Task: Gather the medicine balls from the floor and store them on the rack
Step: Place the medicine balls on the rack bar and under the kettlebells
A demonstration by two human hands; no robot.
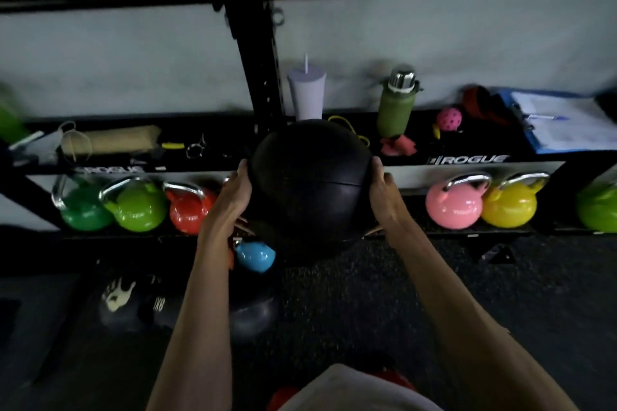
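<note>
Black medicine ball (312,177) is held off the floor, in front of the rack (467,160) shelf edge. Left hand (238,190) clasps its left side and right hand (384,190) its right, fingers curved round the ball. Coloured kettlebells (454,202) sit on the lower shelf. Paw-print ball (130,304) lies on the floor, lower left, near a blue kettlebell (255,255).
</note>
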